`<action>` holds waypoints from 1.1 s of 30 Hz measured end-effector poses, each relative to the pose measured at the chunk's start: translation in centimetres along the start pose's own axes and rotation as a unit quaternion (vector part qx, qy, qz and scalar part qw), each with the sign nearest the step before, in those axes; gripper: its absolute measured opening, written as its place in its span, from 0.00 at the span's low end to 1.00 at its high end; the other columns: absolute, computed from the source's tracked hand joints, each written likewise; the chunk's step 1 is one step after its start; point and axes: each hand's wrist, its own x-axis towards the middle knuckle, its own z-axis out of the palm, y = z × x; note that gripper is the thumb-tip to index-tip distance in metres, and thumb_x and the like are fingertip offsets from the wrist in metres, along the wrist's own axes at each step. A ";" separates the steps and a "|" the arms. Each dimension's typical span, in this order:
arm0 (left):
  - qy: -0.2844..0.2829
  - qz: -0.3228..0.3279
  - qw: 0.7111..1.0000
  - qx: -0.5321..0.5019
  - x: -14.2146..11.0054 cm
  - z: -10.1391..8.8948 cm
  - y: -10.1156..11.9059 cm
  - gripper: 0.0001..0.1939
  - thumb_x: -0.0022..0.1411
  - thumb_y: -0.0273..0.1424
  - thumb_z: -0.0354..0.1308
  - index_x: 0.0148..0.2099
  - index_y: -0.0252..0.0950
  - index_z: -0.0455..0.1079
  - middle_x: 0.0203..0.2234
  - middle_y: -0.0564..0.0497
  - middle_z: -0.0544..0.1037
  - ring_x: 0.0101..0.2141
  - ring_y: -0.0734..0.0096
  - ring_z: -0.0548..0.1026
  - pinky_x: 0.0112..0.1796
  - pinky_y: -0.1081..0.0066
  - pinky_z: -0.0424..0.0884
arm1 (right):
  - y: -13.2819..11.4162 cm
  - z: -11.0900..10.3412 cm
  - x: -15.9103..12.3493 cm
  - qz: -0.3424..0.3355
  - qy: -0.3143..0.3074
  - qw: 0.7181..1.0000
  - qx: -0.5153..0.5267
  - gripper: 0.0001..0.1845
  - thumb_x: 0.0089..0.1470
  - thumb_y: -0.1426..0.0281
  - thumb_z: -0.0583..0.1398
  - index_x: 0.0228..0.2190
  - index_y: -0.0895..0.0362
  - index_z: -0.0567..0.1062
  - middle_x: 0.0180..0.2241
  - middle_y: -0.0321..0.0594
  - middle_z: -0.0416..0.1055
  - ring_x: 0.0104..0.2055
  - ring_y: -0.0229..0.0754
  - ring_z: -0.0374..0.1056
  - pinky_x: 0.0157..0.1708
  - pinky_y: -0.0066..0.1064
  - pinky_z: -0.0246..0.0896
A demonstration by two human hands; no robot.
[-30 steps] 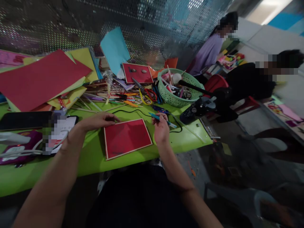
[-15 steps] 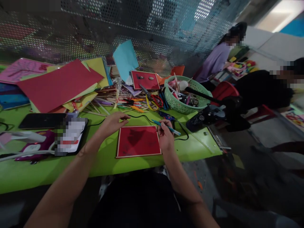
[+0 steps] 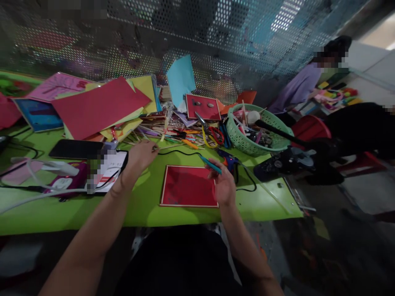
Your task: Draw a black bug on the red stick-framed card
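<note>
Red panel (image 3: 189,187) flat on desk (image 3: 259,205), between both hands. Pale strips along its visible edges look done; face carries no attached pieces; what's left, can't tell. Right hand (image 3: 226,185) grasps teal pen (image 3: 211,165) at panel's right edge. Left hand (image 3: 142,156) fingers curled beyond panel's upper-left corner, grip unclear. Phone (image 3: 112,169) apparently reads 19:03; no brands legible.

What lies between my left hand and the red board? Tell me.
In the head view, bare green table separates your left hand from the red board.
</note>
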 end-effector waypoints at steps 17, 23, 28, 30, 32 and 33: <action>-0.074 0.330 0.941 -0.033 -4.4 2.3 8.6 0.08 0.77 0.34 0.64 0.45 0.39 0.84 0.39 0.41 0.86 0.41 0.56 0.85 0.45 0.60 0.77 | -1.7 8.6 10.9 -0.058 -0.259 0.944 -0.194 0.13 0.53 0.59 0.76 0.40 0.50 0.92 0.41 0.37 0.89 0.40 0.46 0.77 0.44 0.36 0.71; -0.100 0.405 0.908 -0.032 -5.1 3.1 8.7 0.07 0.76 0.31 0.64 0.44 0.36 0.83 0.36 0.40 0.86 0.36 0.55 0.85 0.38 0.59 0.77 | 2.3 13.5 13.4 -0.057 -0.382 0.888 -0.249 0.17 0.53 0.75 0.67 0.41 0.49 0.92 0.45 0.35 0.90 0.50 0.48 0.83 0.60 0.43 0.72; -0.103 0.420 0.901 -0.029 -5.4 3.3 8.7 0.05 0.74 0.28 0.65 0.47 0.35 0.83 0.38 0.39 0.86 0.37 0.54 0.86 0.36 0.59 0.78 | 5.3 16.5 13.4 -0.091 -0.382 0.841 -0.374 0.22 0.59 0.81 0.66 0.48 0.49 0.91 0.48 0.39 0.90 0.52 0.53 0.83 0.62 0.46 0.72; -0.103 0.422 0.900 -0.027 -5.4 3.2 8.7 0.05 0.74 0.28 0.65 0.48 0.35 0.83 0.40 0.38 0.87 0.38 0.55 0.86 0.38 0.60 0.79 | 6.0 17.3 13.4 -0.100 -0.367 0.825 -0.418 0.22 0.61 0.81 0.67 0.51 0.50 0.91 0.49 0.43 0.90 0.53 0.55 0.83 0.62 0.48 0.73; -0.104 0.424 0.899 -0.025 -5.5 3.1 8.7 0.05 0.74 0.27 0.65 0.48 0.34 0.83 0.41 0.39 0.87 0.39 0.55 0.87 0.39 0.61 0.80 | 6.3 17.5 13.6 -0.117 -0.365 0.808 -0.448 0.20 0.63 0.78 0.69 0.53 0.51 0.90 0.51 0.45 0.90 0.55 0.57 0.83 0.65 0.50 0.72; -0.104 0.424 0.900 -0.024 -5.5 3.0 8.7 0.04 0.75 0.26 0.65 0.47 0.34 0.83 0.40 0.39 0.87 0.39 0.56 0.87 0.39 0.61 0.80 | 6.2 17.5 13.8 -0.131 -0.367 0.798 -0.459 0.19 0.64 0.77 0.69 0.54 0.52 0.90 0.52 0.46 0.90 0.57 0.57 0.82 0.67 0.50 0.72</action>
